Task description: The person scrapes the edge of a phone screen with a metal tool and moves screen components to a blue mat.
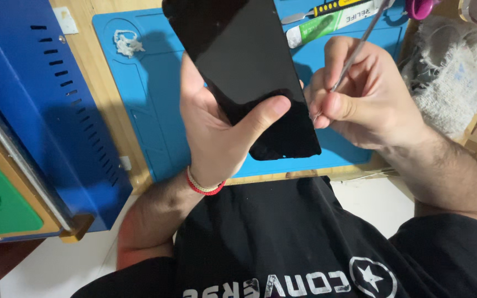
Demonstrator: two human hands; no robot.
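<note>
Two hands (216,132) around black phone (244,66)

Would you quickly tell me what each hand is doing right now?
Left hand: closed around the black phone, thumb across its face.
Right hand: pinched on a thin metal tool at the phone's edge.

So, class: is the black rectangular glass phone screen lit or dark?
Dark: the black rectangular glass phone screen, held in the left hand, shows no image.
</note>
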